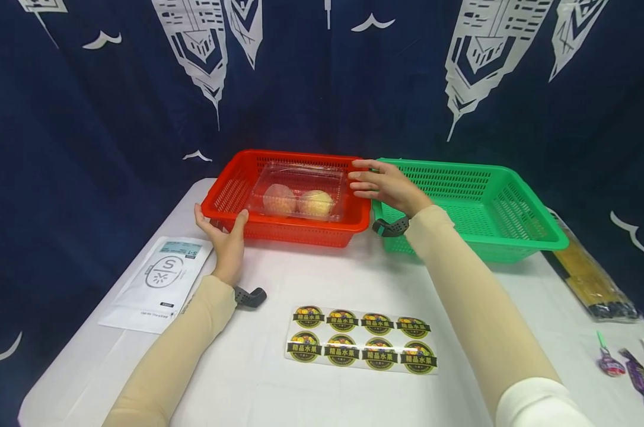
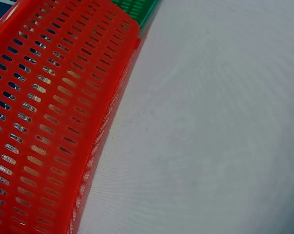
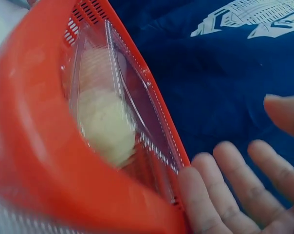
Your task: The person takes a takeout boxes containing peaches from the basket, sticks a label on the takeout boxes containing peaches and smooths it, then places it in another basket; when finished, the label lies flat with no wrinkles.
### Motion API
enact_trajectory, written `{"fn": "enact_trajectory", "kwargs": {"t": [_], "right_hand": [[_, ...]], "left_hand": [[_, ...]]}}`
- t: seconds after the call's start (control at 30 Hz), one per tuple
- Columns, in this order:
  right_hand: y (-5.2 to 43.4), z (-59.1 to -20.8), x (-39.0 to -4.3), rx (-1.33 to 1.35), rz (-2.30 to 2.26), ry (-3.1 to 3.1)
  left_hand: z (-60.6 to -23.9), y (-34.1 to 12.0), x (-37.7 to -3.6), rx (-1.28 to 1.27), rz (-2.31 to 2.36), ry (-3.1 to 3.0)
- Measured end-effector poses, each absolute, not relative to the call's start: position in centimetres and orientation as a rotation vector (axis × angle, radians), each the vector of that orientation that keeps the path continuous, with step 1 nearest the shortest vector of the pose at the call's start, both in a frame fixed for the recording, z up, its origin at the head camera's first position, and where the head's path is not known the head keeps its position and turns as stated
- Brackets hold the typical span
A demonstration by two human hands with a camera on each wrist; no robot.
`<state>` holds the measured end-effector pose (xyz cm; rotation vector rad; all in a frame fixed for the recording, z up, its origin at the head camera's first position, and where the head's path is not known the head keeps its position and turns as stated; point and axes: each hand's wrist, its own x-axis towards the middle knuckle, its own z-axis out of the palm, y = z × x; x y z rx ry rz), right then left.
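In the head view a red plastic basket (image 1: 295, 234) holds a clear plastic clamshell box (image 1: 300, 175), with two peach-like round fruits (image 1: 315, 204) seen through it. My left hand (image 1: 227, 246) is at the basket's front left corner, thumb and fingers spread; whether it presses the rim cannot be told. My right hand (image 1: 388, 185) reaches to the basket's right end, fingers extended and apart, holding nothing. In the right wrist view those fingers (image 3: 234, 180) appear beside the red rim, with the box and the paler fruit (image 3: 105, 124) inside.
A green basket (image 1: 463, 204) stands right of the red one. On the white table (image 1: 258, 379) lie a sheet of round stickers (image 1: 362, 339), a white packet (image 1: 159, 281) at left, a wrapped brown pack (image 1: 594, 273) and several sweets (image 1: 612, 365) at right. A dark blue patterned curtain (image 1: 322, 89) hangs behind.
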<state>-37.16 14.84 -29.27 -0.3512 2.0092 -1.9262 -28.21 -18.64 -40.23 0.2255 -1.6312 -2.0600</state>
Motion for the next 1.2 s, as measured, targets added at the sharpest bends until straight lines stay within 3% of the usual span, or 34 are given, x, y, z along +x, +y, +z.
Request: {"fn": "enact_trajectory", "kwargs": {"t": [1.2], "right_hand": [[7.5,-29.5,-38.4,0.131,-1.894,2.060]], "left_hand": [[-40.5,-18.7,-28.5,0.231,-2.040,-1.625]]}}
